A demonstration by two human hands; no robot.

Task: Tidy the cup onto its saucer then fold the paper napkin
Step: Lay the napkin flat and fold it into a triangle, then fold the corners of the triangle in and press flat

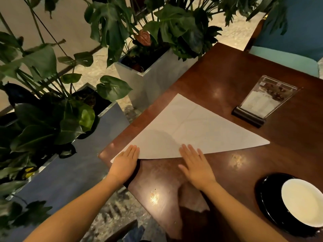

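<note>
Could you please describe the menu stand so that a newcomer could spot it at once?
On the dark wooden table, look beyond the white triangular paper napkin toward the far right. There stands the clear acrylic menu stand in a black base, the only upright, transparent thing there.

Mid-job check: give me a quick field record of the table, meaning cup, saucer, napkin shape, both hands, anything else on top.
cup: white inside, sits on its saucer, near right
saucer: black, under the cup
napkin: white, lies flat as a triangle
left hand: flat, palm down on the napkin's near left corner
right hand: flat, fingers on the napkin's near edge
table: dark wood
card stand: clear, far right, apart from the napkin
</note>
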